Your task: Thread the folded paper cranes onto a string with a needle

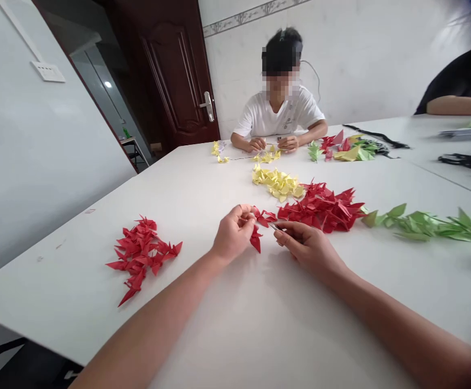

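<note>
My left hand (235, 232) is closed on a red folded paper piece (256, 239), which hangs below its fingertips. Close by on the right, my right hand (302, 243) pinches a small thin metal tool (274, 227), its tip pointing at the red paper between the hands. Just beyond my right hand lies a large heap of red folded paper pieces (324, 208). Another red pile (142, 254) rests on the white table to the left of my left forearm.
Yellow folded pieces (278, 183) lie behind the red heap, green ones (434, 224) to its right. Across the white table (179, 178) sits a person in a white shirt (278, 113), handling yellow pieces. Mixed coloured pieces (351, 147) and another person's arm (458, 105) are farther right.
</note>
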Demonstrator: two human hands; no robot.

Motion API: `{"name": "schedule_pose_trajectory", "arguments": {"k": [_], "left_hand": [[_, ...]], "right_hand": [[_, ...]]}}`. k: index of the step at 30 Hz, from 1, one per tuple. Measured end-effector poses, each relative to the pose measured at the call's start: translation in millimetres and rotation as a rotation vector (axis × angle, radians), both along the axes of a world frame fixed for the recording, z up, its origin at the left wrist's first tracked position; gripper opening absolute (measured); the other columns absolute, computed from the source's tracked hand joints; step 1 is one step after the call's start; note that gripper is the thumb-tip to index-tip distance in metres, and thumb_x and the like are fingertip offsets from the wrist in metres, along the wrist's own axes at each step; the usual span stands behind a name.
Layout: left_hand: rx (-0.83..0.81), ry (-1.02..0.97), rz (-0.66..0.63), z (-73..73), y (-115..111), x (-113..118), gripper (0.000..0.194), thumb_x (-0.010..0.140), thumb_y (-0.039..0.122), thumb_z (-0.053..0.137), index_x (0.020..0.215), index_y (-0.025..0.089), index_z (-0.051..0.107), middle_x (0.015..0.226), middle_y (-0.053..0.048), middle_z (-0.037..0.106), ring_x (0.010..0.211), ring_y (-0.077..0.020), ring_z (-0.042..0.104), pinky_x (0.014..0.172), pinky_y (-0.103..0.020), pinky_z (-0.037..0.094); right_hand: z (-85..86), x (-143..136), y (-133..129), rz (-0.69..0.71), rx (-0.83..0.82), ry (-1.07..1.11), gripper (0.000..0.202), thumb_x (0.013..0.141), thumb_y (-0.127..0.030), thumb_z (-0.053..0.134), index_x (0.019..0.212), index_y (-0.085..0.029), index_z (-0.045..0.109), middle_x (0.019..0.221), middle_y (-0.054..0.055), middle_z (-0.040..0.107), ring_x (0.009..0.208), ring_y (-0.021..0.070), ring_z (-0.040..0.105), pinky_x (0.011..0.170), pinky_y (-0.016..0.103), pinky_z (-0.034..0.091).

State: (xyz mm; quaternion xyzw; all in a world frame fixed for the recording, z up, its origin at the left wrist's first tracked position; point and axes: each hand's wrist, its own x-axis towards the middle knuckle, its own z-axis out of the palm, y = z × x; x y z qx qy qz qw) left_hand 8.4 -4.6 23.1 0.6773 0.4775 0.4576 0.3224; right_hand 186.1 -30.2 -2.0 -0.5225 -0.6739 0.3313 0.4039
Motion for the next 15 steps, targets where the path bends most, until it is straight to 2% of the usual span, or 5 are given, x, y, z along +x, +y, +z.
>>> {"name": "schedule_pose_trajectory", "arguments": {"k": [2,5,8,11,15], "left_hand": [[0.001,-0.032,0.021,-11.1,-5.9,14.7,0.017,0.075,0.022,0.053,0.091,0.017,0.056,0.083,-0.003,0.061,0.061,-0.0087,0.057,0.057,-0.021,0.047],[-0.047,-0.03,0.018,-18.7,-8.9,15.9,0.021,0.075,0.024,0.053,0.094,0.017,0.056,0.083,-0.003,0.062,0.062,-0.0092,0.057,0.058,-0.022,0.048],[-0.047,0.02,0.005,-19.3,-9.1,8.0,0.024,0.078,0.024,0.049,0.101,0.017,0.055,0.091,-0.006,0.063,0.077,-0.0128,0.06,0.07,-0.026,0.049],[-0.022,0.078,-0.019,-17.8,-12.5,0.3,0.027,0.078,0.015,0.044,0.103,0.018,0.055,0.102,-0.007,0.061,0.091,-0.0141,0.058,0.079,-0.027,0.047],[-0.086,0.219,-0.126,-14.3,-18.8,-7.8,0.043,0.068,0.006,0.046,0.107,0.02,0.054,0.106,-0.006,0.06,0.092,-0.0159,0.058,0.07,-0.024,0.049]], "right_hand": [[-0.9,1.1,1.5,0.002,-0.028,0.08,0.045,0.077,-0.05,0.049,0.103,-0.016,0.06,0.07,0.003,0.061,0.049,0.0097,0.045,0.046,0.023,0.037],[0.3,0.5,1.8,0.031,-0.008,0.057,0.041,0.076,-0.049,0.051,0.099,-0.016,0.061,0.068,0.002,0.06,0.049,0.0094,0.044,0.047,0.022,0.037],[3.6,-1.4,0.8,0.047,0.002,0.006,0.038,0.076,-0.047,0.051,0.095,-0.017,0.062,0.066,0.001,0.058,0.049,0.0094,0.043,0.047,0.022,0.036],[5.0,-2.3,0.1,0.052,-0.007,-0.002,0.035,0.077,-0.047,0.05,0.093,-0.017,0.062,0.064,0.0,0.056,0.049,0.0091,0.042,0.046,0.022,0.034],[1.8,-1.4,0.3,0.06,-0.009,-0.001,0.034,0.078,-0.046,0.05,0.095,-0.018,0.061,0.062,-0.001,0.054,0.049,0.009,0.041,0.046,0.022,0.034]]}}
